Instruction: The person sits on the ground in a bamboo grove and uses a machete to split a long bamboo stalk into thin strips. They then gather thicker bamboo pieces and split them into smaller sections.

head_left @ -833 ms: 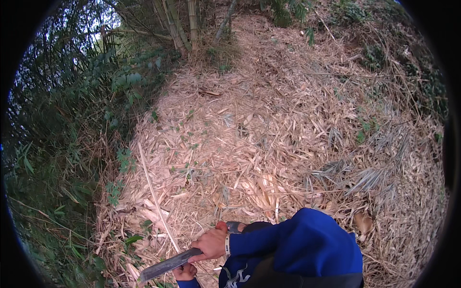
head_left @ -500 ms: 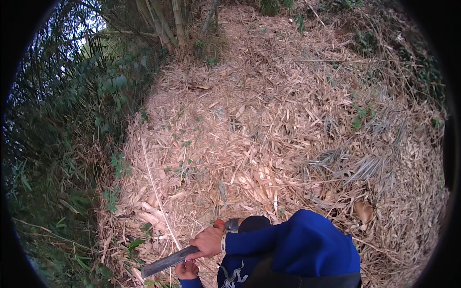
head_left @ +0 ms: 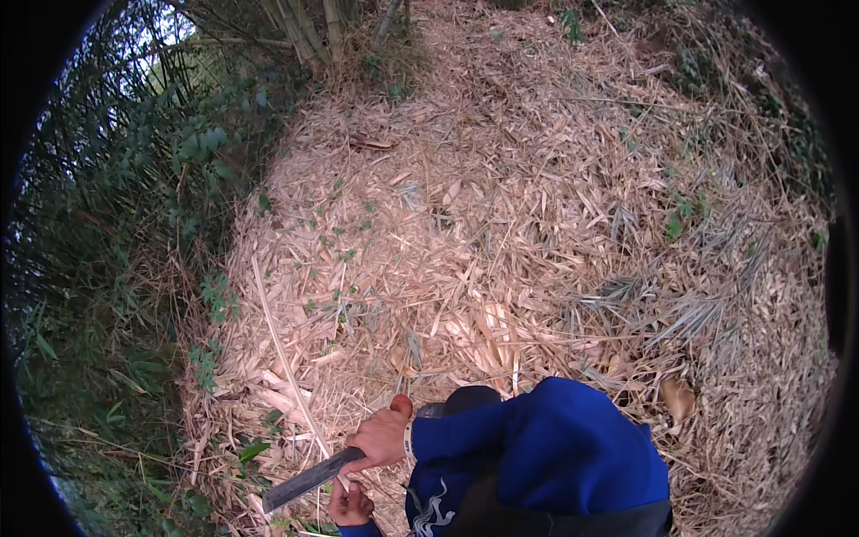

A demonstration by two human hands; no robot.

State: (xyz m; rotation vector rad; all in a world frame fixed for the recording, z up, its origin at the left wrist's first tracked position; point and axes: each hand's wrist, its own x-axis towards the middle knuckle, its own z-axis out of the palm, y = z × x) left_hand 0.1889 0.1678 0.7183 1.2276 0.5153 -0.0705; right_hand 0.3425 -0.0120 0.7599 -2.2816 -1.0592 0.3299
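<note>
My right hand (head_left: 379, 438), at the end of a blue sleeve, is closed round the handle of a big knife. The handle's orange-brown end shows above the fist. Its dark, broad blade (head_left: 306, 484) points down to the left. Just below the blade, my left hand (head_left: 352, 504) has its fingers closed on a long, thin pale strip (head_left: 284, 360), which looks like split bamboo. That strip slants away to the upper left over the leaf litter, and the blade crosses it close to my left fingers. Whether the edge touches the strip cannot be told.
Dry leaves (head_left: 501, 215) cover the ground. Dense green plants (head_left: 134, 268) line the left side, with bamboo stems (head_left: 309, 36) at the far end. A brown curled husk (head_left: 677, 400) lies to the right of my blue sleeve (head_left: 573, 447). Tangled brush (head_left: 761, 116) borders the far right.
My right hand and the knife have shifted slightly up and left. The strip's far end has swung a little left. Both hands keep their holds.
</note>
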